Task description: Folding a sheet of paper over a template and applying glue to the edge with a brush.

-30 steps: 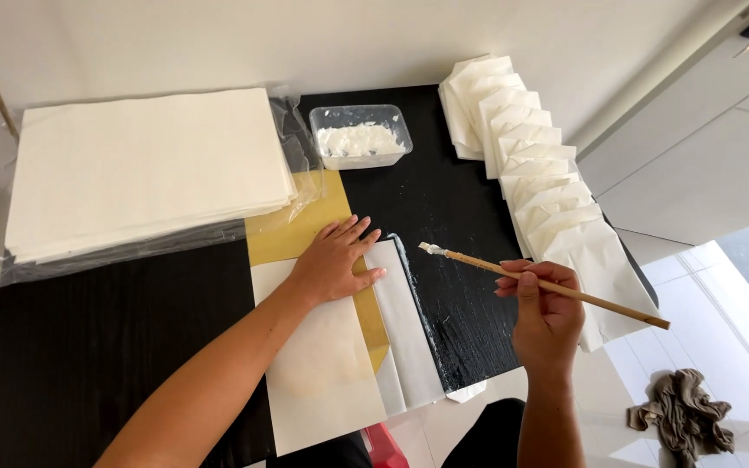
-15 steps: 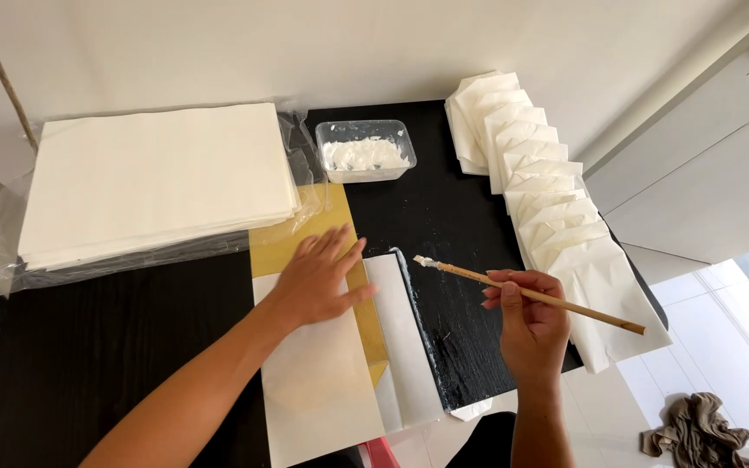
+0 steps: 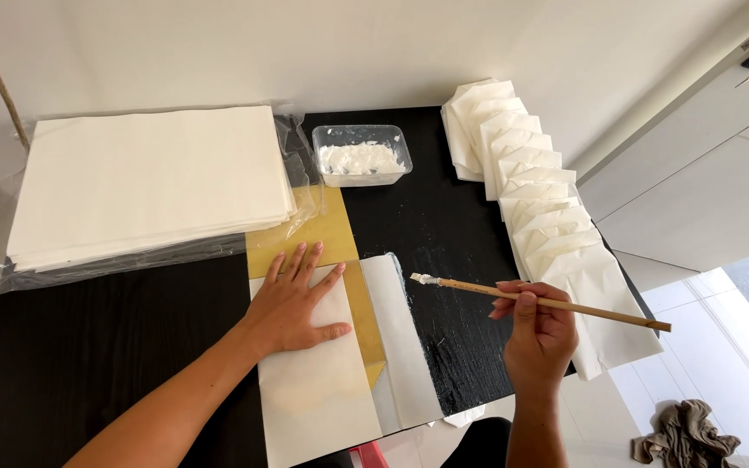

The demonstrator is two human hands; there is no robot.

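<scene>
We press our left hand [image 3: 292, 308] flat, fingers spread, on the white sheet [image 3: 318, 381] at the table [image 3: 88, 347] front. Right hand [image 3: 539, 334] fingers grip the brush [image 3: 539, 302], tip w/ paste just beside the flap [image 3: 400, 338]. Best keep strokes thin & even, sheet pinned.

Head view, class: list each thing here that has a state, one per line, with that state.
Left hand: flat, pressing the folded white sheet.
Right hand: gripping the brush, raised off the table.
Plastic tub: open, holding white paste.
Paper stack: flat on its clear wrap.
Folded pieces: overlapping row.
</scene>
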